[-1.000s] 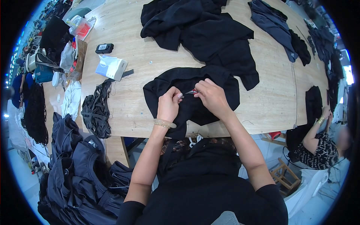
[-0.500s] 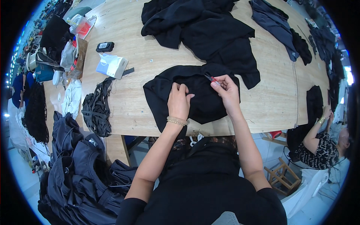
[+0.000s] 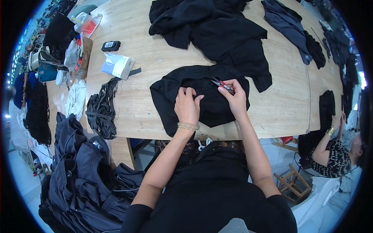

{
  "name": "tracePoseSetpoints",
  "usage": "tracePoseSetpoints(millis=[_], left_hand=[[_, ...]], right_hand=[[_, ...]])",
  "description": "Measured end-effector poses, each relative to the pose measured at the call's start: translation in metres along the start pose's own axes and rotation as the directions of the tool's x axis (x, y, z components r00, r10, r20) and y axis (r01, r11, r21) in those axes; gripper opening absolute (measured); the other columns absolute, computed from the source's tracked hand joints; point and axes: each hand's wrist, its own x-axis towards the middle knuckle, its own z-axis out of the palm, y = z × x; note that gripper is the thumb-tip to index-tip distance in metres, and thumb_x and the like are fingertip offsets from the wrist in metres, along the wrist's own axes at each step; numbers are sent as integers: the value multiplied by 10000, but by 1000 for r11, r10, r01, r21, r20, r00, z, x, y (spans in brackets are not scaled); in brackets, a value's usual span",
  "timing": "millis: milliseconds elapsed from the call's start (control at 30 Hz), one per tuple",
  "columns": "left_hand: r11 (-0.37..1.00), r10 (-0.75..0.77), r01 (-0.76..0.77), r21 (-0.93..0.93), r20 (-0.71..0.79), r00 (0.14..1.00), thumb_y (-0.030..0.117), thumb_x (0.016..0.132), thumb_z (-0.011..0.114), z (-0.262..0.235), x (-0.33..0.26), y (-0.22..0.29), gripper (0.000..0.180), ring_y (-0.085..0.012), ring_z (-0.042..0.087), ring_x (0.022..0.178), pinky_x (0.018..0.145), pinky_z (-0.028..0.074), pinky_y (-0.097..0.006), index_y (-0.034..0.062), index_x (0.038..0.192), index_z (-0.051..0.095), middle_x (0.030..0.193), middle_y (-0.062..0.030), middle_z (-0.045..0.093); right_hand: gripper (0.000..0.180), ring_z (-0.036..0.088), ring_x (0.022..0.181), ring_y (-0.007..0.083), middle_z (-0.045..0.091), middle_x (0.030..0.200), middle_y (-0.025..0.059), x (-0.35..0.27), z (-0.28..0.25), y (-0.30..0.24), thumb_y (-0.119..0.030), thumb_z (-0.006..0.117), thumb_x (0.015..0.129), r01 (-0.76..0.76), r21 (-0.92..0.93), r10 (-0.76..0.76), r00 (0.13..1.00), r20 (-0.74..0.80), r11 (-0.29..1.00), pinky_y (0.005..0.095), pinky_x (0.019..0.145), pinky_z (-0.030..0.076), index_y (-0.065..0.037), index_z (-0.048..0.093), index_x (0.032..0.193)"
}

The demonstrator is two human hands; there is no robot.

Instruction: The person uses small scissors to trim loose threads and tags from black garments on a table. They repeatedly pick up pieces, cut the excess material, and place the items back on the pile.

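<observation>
1. Black garment (image 3: 211,110) lies at the table's (image 3: 279,101) six o'clock edge; the left hand (image 3: 187,105) rests on it, pinching or not, I cannot tell; slack hold could let cloth slip.
2. Right hand (image 3: 235,97) grips red-handled snips (image 3: 222,85), tips toward ten o'clock; careless closing could nick fabric.

This looks like a garment workshop. Black clothes (image 3: 210,29) spread over a wide wooden desk (image 3: 283,108) at the upper centre of the frame, and a heap of dark clothes (image 3: 83,174) fills the lower left. Red snips (image 3: 221,84) show over a black garment (image 3: 211,112) near the middle, cloth strips (image 3: 101,110) lie left of centre, and another person (image 3: 330,157) is beside black cloth (image 3: 326,106) at the right.
</observation>
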Motion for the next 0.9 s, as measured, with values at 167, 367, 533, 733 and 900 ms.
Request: tracePoseSetpoints(millis=[167,367,533,733,900], left_hand=[[1000,-1,0,-18,-59,998,157,901,673,7,2,-3,153,-349,627,847,691,502,-446,72,925,548,908,-116,588],[905,-227,228,-360,47,973,187,987,595,-2,9,-16,169,-334,672,792,649,512,-436,47,916,532,839,-129,668],[993,32,-32,-117,-8,999,224,881,712,-6,3,-5,193,-291,630,790,669,514,-409,83,969,613,832,-69,604],[989,128,-133,-69,-77,989,127,876,687,0,7,-12,126,-322,618,782,675,480,-432,52,879,586,797,-108,597],[952,251,-245,-182,11,968,86,871,679,-8,14,-25,112,-328,613,750,680,490,-426,37,920,592,778,-122,615]], right_hand=[[251,588,792,56,684,879,21,-3,2,-5,-150,777,857,11,-36,-11,1000,6,999,214,741,463,-4,645,1013],[246,577,775,59,682,873,23,-3,2,-1,-143,781,849,29,-11,-30,999,-12,1000,220,721,462,-4,646,1002],[242,579,767,61,682,868,20,-4,2,-7,-147,783,847,24,-52,-25,1000,-10,998,220,724,464,-9,648,995],[246,577,767,60,681,864,19,-2,1,-4,-151,786,844,9,-46,-9,1000,1,999,219,724,460,-8,652,994],[236,567,751,62,676,852,15,0,-5,-6,-148,784,840,-2,-52,5,999,53,999,220,714,453,-10,658,985]])
